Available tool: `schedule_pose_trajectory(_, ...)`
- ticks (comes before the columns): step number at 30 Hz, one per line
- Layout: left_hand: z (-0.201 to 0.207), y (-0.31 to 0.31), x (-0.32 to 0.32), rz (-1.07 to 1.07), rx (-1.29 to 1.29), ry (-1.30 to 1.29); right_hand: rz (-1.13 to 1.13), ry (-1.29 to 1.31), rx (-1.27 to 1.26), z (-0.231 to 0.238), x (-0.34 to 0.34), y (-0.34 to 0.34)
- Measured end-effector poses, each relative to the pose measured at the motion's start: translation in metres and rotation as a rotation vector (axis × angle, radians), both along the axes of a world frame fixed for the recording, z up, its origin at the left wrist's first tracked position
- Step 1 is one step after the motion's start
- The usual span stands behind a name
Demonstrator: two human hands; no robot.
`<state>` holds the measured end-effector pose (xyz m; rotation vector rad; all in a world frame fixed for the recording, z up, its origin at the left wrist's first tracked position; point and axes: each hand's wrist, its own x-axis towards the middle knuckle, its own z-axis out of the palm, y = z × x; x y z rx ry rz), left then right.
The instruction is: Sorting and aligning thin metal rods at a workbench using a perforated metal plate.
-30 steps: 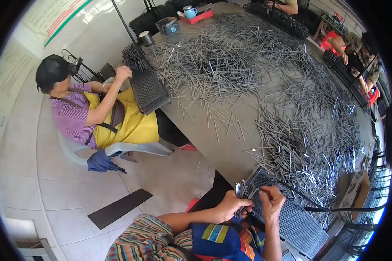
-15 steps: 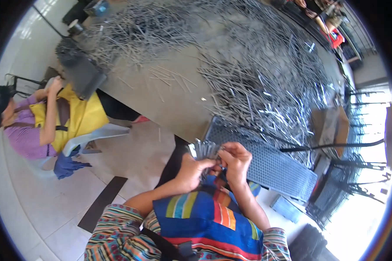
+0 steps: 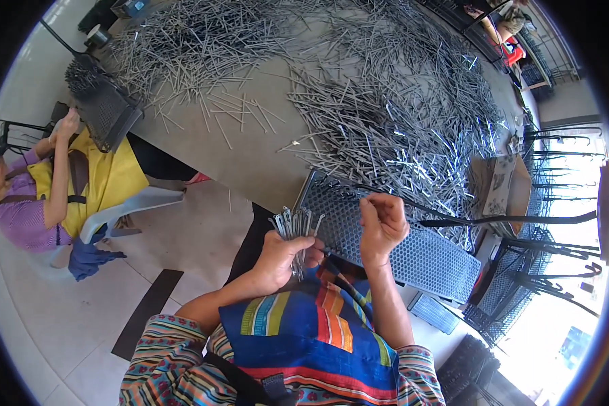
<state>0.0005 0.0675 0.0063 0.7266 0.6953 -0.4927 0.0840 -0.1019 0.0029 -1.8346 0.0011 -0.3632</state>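
Observation:
My left hand (image 3: 277, 260) is closed round a bundle of thin metal rods (image 3: 295, 222), their flattened, eyelet-like ends fanning up out of the fist. To its right, my right hand (image 3: 384, 229) is raised over a black perforated rack (image 3: 413, 260), thumb and fingertips pinched together; what is between them, if anything, is too small to make out. The rack is tilted between my lap and the table edge, its face full of small holes. Some small dark pieces stand in the holes along its far left edge. A long black bar (image 3: 507, 220) reaches right from the rack.
Heaped loose rods (image 3: 399, 128) cover much of the grey table (image 3: 250, 159). An open cardboard box (image 3: 511, 193) stands at its right, beside black hooked racks (image 3: 555, 264). At left a person in a yellow apron (image 3: 101, 176) sits with another rack (image 3: 105, 111).
My right hand has come away from the bundle, up and to the right over the rack. The left hand still holds the rods. The view has shifted slightly.

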Motion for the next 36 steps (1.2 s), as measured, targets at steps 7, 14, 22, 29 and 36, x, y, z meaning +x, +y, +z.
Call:
schedule_pose_trajectory(7,0.0,-0.002,0.004,0.045,-0.005,-0.026,0.08,-0.067,-0.284,0.002,0.01,0.02)
schedule_pose_trajectory(14,-0.004,-0.002,0.007,0.029,-0.02,-0.054,0.273,-0.19,-0.686,0.01,0.018,0.025)
schedule_pose_trajectory(22,0.002,0.004,0.013,0.02,-0.205,-0.032,0.406,0.277,-0.11,0.011,-0.003,0.008)
schedule_pose_trajectory(29,0.008,-0.003,0.014,0.101,-0.051,0.021,0.291,0.529,0.598,0.0,-0.009,-0.001)
schedule_pose_trajectory(36,0.004,-0.005,0.01,0.068,0.069,-0.017,-0.025,0.038,-0.048,0.006,0.002,0.003)
